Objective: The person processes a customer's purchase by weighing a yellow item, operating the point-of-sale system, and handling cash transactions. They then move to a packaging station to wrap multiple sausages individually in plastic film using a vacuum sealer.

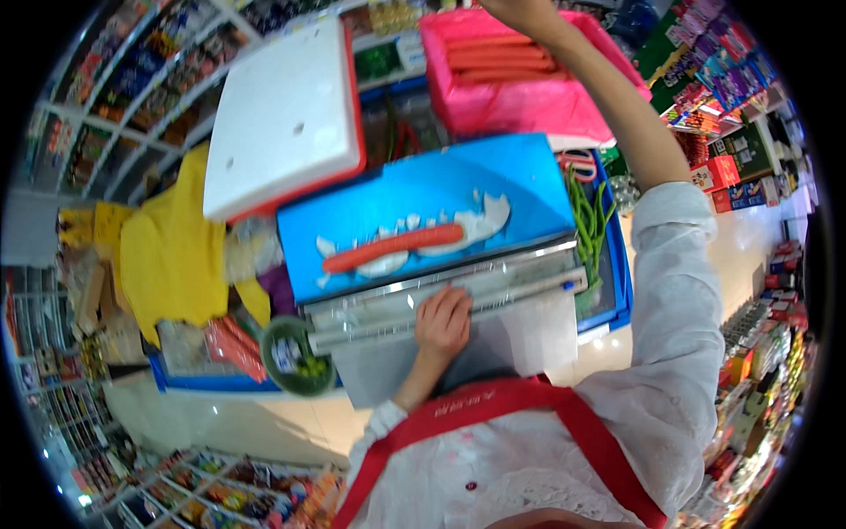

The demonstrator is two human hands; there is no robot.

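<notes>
My left hand (444,321) rests with its fingers slightly spread on the film-covered front of a plastic-wrap dispenser (522,294), holding nothing visible. Behind it slopes the dispenser's blue top (423,178), bearing a long orange-red stick (396,248), a carrot or a sausage, among irregular white patches. My right arm reaches up and forward over a pink-lined box (522,112) with several similar orange-red sticks (499,56). Only the base of my right hand (522,12) shows at the top edge; its fingers are out of the picture.
A white foam box or lid (284,119) with a red edge stands at the back left. Yellow plastic (175,258) and a green bowl (297,354) holding green pieces lie left. Long green peppers or beans (590,221) lie right in a blue-edged bin (621,284). Stocked shelves surround the stand.
</notes>
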